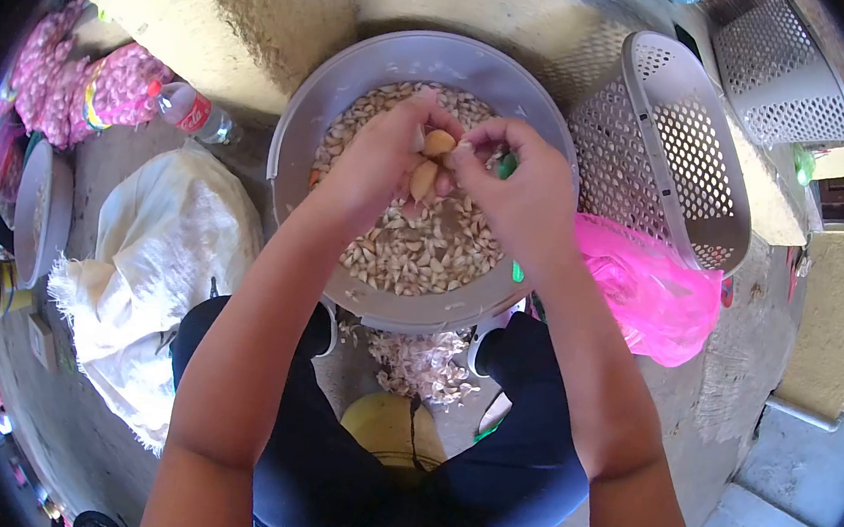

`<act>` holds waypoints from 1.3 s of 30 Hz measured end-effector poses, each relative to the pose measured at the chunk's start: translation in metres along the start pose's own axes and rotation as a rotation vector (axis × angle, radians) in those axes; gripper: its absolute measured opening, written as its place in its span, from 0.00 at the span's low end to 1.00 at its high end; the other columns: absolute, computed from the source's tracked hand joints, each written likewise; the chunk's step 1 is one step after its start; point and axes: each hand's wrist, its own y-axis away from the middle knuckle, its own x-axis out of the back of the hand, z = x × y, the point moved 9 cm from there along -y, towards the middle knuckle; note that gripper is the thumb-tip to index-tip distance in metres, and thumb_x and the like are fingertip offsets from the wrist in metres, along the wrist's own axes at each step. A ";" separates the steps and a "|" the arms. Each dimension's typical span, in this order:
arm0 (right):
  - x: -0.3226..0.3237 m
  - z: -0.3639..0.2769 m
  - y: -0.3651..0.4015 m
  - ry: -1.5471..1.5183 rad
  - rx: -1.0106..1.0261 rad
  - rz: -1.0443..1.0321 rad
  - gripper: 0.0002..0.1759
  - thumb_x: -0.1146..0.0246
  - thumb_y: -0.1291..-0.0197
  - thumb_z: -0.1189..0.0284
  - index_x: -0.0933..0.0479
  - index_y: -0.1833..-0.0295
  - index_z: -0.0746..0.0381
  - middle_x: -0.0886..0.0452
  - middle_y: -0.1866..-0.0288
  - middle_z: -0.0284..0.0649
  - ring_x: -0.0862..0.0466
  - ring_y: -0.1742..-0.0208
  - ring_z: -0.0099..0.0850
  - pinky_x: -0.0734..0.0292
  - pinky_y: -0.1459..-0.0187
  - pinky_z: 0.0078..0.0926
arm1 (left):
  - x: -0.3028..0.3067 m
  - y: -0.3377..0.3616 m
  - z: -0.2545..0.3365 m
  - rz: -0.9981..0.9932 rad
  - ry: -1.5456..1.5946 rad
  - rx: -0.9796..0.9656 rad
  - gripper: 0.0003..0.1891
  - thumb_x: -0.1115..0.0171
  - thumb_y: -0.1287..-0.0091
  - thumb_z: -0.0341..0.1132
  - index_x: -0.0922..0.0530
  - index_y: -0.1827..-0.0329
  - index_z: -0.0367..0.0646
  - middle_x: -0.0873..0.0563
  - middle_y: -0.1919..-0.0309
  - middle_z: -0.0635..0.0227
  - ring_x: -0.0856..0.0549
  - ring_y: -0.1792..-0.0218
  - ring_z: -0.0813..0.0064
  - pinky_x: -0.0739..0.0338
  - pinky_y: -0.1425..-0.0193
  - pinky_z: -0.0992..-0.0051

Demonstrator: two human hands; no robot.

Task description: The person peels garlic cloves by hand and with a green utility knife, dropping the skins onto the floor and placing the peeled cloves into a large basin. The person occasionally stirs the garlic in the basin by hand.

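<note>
Over a wide grey basin (297, 142) of pale garlic cloves (423, 254), both hands are raised close together. My left hand (381, 155) is closed around several brownish cloves (424, 178), which show between its fingers and palm. My right hand (515, 171) is beside it, thumb and index finger pinched at a small pale piece too small to name. A green object (506, 165) shows at the fingers of my right hand; most of it is hidden.
Pink plastic bag (646, 288) and perforated grey basket (698, 147) stand right of the basin. A white sack (156, 260), cola bottle (194, 113) and pink net bags (121, 87) are left. Peelings (423, 364) lie between the feet.
</note>
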 end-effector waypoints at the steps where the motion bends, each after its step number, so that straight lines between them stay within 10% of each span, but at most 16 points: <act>1: 0.004 0.003 -0.003 -0.019 -0.023 0.001 0.11 0.36 0.54 0.71 0.25 0.66 0.66 0.22 0.73 0.41 0.21 0.69 0.32 0.28 0.63 0.26 | -0.001 0.002 0.001 -0.002 0.070 0.035 0.21 0.60 0.34 0.52 0.28 0.61 0.43 0.25 0.77 0.71 0.28 0.81 0.83 0.40 0.86 0.84; 16: -0.020 0.041 0.002 -1.004 -0.619 -0.222 0.09 0.37 0.50 0.73 0.26 0.62 0.63 0.30 0.83 0.28 0.36 0.87 0.16 0.43 0.85 0.13 | -0.003 -0.002 0.011 0.012 0.058 -0.097 0.13 0.42 0.40 0.35 0.25 0.54 0.42 0.24 0.77 0.75 0.28 0.80 0.87 0.40 0.84 0.87; 34: 0.019 -0.006 -0.005 -0.053 0.185 0.184 0.12 0.37 0.53 0.71 0.22 0.61 0.63 0.22 0.74 0.41 0.25 0.75 0.26 0.28 0.68 0.23 | 0.019 0.009 0.037 0.287 -0.350 -0.292 0.08 0.39 0.43 0.34 0.22 0.65 0.40 0.24 0.81 0.76 0.30 0.83 0.90 0.41 0.82 0.88; 39: 0.000 0.020 -0.006 -0.250 -0.177 -0.035 0.11 0.38 0.49 0.71 0.22 0.60 0.63 0.23 0.76 0.35 0.27 0.79 0.21 0.31 0.76 0.18 | 0.019 0.010 0.038 0.294 -0.364 -0.311 0.07 0.41 0.42 0.34 0.23 0.66 0.40 0.26 0.83 0.77 0.33 0.85 0.91 0.44 0.84 0.88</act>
